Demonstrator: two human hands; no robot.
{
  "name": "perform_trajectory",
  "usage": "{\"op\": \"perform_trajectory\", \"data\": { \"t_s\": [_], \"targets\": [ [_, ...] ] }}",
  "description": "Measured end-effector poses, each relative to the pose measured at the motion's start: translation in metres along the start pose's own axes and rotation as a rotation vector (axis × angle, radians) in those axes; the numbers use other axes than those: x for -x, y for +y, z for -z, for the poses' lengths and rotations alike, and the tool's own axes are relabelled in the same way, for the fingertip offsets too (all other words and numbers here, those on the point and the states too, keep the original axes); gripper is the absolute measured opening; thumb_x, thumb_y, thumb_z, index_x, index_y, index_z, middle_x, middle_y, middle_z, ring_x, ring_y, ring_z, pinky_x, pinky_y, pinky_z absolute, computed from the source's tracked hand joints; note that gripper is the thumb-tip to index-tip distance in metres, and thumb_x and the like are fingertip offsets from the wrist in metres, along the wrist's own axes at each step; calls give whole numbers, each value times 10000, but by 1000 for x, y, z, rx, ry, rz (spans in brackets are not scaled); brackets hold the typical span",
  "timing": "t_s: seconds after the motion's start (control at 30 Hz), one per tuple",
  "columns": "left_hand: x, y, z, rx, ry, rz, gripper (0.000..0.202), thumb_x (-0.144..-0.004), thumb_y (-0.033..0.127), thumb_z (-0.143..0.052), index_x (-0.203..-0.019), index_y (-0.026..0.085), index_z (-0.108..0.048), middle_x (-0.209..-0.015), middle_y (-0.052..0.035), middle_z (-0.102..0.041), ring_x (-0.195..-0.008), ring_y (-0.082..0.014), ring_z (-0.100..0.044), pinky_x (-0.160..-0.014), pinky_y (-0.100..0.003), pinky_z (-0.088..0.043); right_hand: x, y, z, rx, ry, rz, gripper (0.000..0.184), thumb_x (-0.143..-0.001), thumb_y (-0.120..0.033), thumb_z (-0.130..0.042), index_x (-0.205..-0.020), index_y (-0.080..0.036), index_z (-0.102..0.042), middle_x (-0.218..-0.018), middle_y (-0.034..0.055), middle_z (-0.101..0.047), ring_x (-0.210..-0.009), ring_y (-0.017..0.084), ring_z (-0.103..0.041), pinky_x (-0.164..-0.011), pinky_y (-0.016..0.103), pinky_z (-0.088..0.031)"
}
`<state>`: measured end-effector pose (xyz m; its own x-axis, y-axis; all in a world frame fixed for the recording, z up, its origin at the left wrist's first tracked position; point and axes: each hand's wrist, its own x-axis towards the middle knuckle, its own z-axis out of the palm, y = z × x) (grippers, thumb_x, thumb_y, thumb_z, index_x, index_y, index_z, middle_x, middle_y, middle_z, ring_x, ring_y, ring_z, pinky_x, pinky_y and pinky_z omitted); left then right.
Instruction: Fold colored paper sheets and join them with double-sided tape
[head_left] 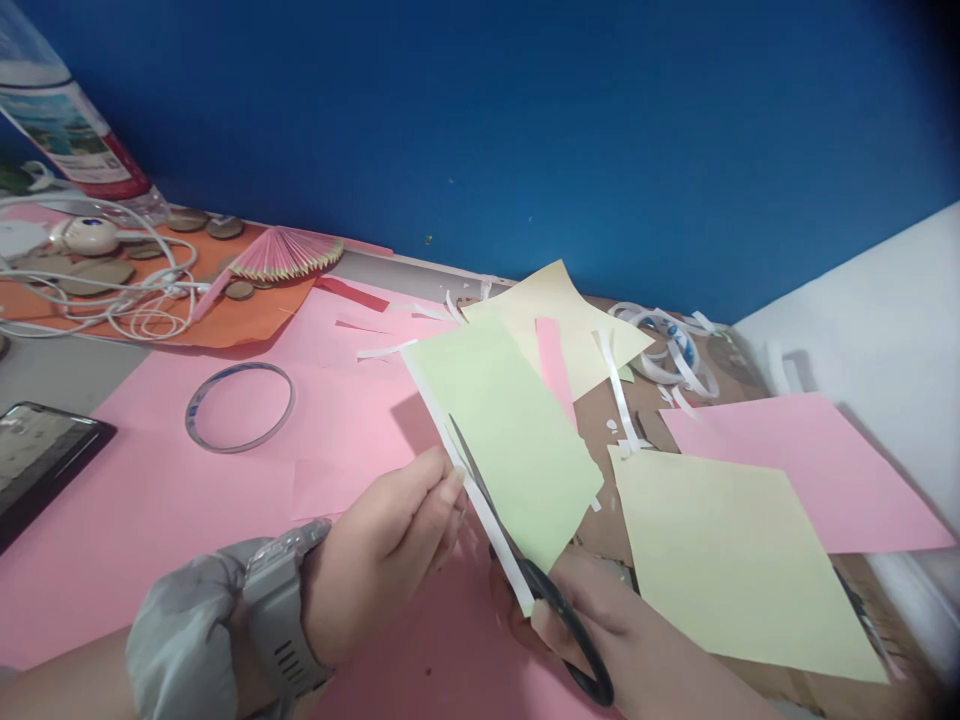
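Note:
A light green sheet of paper [502, 420] has a white strip [427, 390] along its left edge. My left hand [405, 520] pinches the sheet at this edge, thumb on top, with a grey watch [285, 600] and a grey scrunchie [187, 630] on the wrist. My right hand [577, 610] grips black-handled scissors [574, 640]. Their blades lie along the inner side of the white strip, pointing up and left, close to my left fingers. The lower blade is partly hidden by the paper.
Pink paper [150, 480] covers the table's middle. A tape ring [240, 408], a phone [45, 470] and a pink folded fan [285, 255] lie left, near a bottle [82, 130]. Yellow sheets [750, 560], a pink sheet [810, 460] and tape rolls [679, 345] are right. A blue panel [487, 130] stands behind.

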<state>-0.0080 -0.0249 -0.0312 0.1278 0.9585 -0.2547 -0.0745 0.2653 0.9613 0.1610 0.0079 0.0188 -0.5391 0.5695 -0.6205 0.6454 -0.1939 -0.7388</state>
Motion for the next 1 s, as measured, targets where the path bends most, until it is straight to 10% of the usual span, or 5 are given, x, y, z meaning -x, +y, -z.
{"op": "perform_trajectory", "data": {
  "t_s": [1.0],
  "targets": [
    [-3,11,5,-69,-45,-5,388,-966,364,-295,-631,199,-399,-506,58,-473,-501,-79,-440,-575,-215,-383,1,-3,0,57,51,9,202,-736,-88,-402,-575,-201,-357,-555,-57,-368,-519,92,-351,-533,199,-326]
  ]
}}
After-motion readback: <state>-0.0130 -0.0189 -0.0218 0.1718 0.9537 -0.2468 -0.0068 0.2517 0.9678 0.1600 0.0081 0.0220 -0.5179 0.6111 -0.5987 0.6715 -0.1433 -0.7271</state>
